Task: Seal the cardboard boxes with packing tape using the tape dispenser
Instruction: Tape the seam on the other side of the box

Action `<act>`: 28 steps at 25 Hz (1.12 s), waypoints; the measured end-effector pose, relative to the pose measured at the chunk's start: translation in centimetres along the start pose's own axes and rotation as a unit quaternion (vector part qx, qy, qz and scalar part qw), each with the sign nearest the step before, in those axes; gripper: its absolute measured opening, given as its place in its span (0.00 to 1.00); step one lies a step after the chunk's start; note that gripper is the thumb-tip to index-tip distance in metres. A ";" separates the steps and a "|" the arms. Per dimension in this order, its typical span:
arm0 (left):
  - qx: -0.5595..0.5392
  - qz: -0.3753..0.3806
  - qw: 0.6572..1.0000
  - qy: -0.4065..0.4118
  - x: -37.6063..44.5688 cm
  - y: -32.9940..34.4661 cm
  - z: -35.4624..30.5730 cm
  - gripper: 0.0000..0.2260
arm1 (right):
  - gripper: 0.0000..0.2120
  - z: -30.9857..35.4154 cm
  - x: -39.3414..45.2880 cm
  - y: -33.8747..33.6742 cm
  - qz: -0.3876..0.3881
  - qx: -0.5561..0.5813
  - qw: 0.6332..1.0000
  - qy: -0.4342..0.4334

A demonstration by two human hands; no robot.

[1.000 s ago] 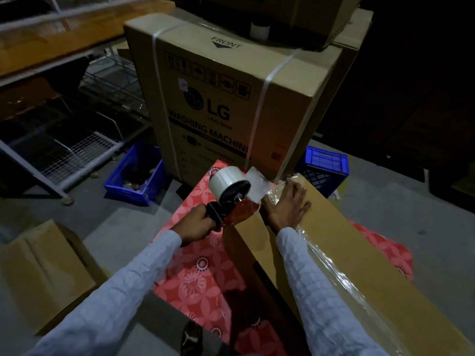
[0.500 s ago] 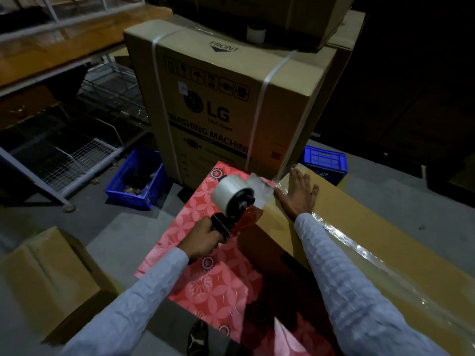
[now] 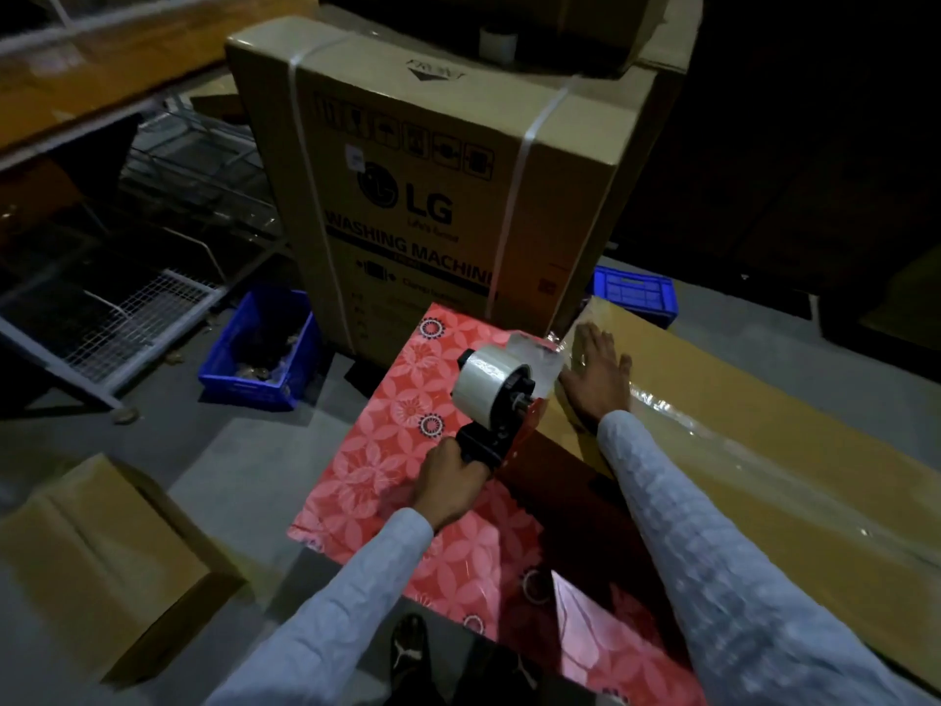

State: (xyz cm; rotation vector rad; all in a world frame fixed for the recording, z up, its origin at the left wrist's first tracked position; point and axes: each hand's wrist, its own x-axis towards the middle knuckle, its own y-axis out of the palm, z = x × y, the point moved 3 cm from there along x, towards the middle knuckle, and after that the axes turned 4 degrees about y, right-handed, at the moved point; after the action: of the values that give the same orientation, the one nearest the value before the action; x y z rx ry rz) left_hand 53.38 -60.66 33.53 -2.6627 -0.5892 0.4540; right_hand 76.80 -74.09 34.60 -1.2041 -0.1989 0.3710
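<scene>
1. At the far end of the long cardboard box [image 3: 764,415], right hand [image 3: 596,379] lies flat, fingers straight and spread, pressing the clear tape strip [image 3: 677,415] onto the box top near its corner.
2. Left hand [image 3: 448,486] has its fingers curled tight round the black handle of the tape dispenser [image 3: 496,400], just beside the box's end face.
3. Dispenser roll is white-clear; a loose tape flap [image 3: 534,349] runs from the roll to the box corner, next to the right fingertips.
4. Shiny tape line continues along the box top, toward the camera, partly under the right sleeve [image 3: 713,552].
5. Box rests on a red floral sheet [image 3: 387,450] spread on the floor.
6. Behind: tall LG washing machine carton [image 3: 458,160], white-strapped, upright.
7. Blue crate [image 3: 259,349] left of the carton; a second blue crate [image 3: 636,293] behind the box.
8. Small brown box [image 3: 102,563] at lower left. Wire shelving [image 3: 127,308] at far left.
</scene>
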 end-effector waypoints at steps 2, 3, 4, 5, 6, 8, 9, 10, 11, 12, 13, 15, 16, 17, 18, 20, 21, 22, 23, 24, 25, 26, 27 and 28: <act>-0.021 0.015 1.000 -0.006 0.1 0.0 0.8 0.18 | 0.38 0.9 -2.8 0.7 0.016 -0.009 1.000 0.016; -0.044 0.023 0.999 -0.012 0.0 0.0 1.1 0.17 | 0.38 1.3 -3.9 1.2 0.018 -0.013 0.999 0.028; -0.068 0.036 0.997 -0.021 0.0 -0.1 1.2 0.15 | 0.38 1.4 -4.7 1.5 0.020 -0.016 0.999 0.045; -0.086 0.052 0.995 -0.027 0.1 -0.2 1.0 0.10 | 0.37 1.5 -5.0 1.8 0.021 -0.014 0.998 0.059; -0.094 0.070 0.993 -0.030 0.0 -0.3 0.8 0.06 | 0.37 1.6 -5.1 1.9 0.027 -0.010 0.997 0.071; -0.095 0.097 0.990 -0.025 -0.2 -0.4 0.2 0.02 | 0.36 1.5 -5.3 1.9 0.042 -0.008 0.996 0.081; -0.099 0.102 0.990 -0.020 -0.3 -0.3 -0.3 0.02 | 0.36 1.3 -5.2 1.7 0.046 -0.010 0.996 0.079; -0.110 0.099 0.989 -0.020 -0.3 0.0 -0.7 0.02 | 0.35 1.2 -5.0 1.5 0.051 -0.007 0.995 0.081; -0.121 0.089 0.988 -0.027 -0.2 0.2 -1.0 0.02 | 0.35 1.0 -4.7 1.3 0.051 0.001 0.995 0.084; -0.127 0.076 0.988 -0.035 -0.2 0.4 -1.2 0.03 | 0.35 0.9 -4.5 1.3 0.049 0.008 0.995 0.085; -0.128 0.065 0.989 -0.045 -0.4 0.5 -1.4 0.03 | 0.35 0.8 -4.4 1.3 0.048 0.011 0.995 0.084; -0.119 0.053 0.990 -0.049 -0.8 0.5 -1.7 0.02 | 0.35 0.6 -4.2 1.4 0.045 0.018 0.996 0.078; -0.113 0.052 0.991 -0.045 -0.8 0.4 -1.9 0.02 | 0.36 0.6 -4.1 1.6 0.043 0.019 0.996 0.078; -0.112 0.049 0.992 -0.043 -0.8 0.4 -1.7 0.02 | 0.36 0.7 -4.1 1.8 0.041 0.016 0.996 0.076; -0.117 0.045 0.991 -0.041 -0.7 0.4 -1.4 0.02 | 0.36 0.8 -4.2 1.9 0.041 0.011 0.996 0.073; -0.118 0.041 0.992 -0.026 -1.0 0.3 -0.7 0.03 | 0.35 1.0 -4.6 2.0 0.042 0.007 0.996 0.077; -0.112 0.039 0.993 -0.017 -1.1 0.3 0.0 0.06 | 0.35 1.0 -4.8 1.8 0.042 0.004 0.996 0.079; -0.102 0.037 0.994 -0.013 -1.3 0.4 0.9 0.08 | 0.35 1.0 -4.9 1.6 0.042 0.003 0.996 0.081; -0.090 0.035 0.995 -0.013 -1.6 0.4 2.0 0.10 | 0.34 1.1 -5.0 1.4 0.042 0.004 0.996 0.080; -0.084 0.036 0.996 -0.016 -1.9 0.3 2.9 0.12 | 0.34 1.3 -5.0 1.2 0.040 0.005 0.996 0.078; -0.082 0.038 0.996 -0.021 -2.1 0.2 3.5 0.11 | 0.34 1.4 -5.1 1.1 0.039 0.003 0.996 0.076; -0.084 0.046 0.995 -0.022 -2.4 0.1 3.7 0.09 | 0.33 1.5 -5.3 1.2 0.040 -0.002 0.996 0.076; -0.085 0.050 0.995 -0.019 -2.5 0.0 3.7 0.07 | 0.33 1.6 -5.6 1.3 0.041 -0.012 0.996 0.076; -0.084 0.053 0.995 -0.013 -2.5 -0.1 3.5 0.06 | 0.33 1.7 -5.7 1.5 0.043 -0.021 0.996 0.075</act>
State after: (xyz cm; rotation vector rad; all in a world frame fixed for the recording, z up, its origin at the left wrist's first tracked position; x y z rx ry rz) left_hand 49.83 -60.74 31.03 -2.8627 -0.5163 0.4884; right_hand 70.64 -74.29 34.05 -1.2793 -0.0255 0.3508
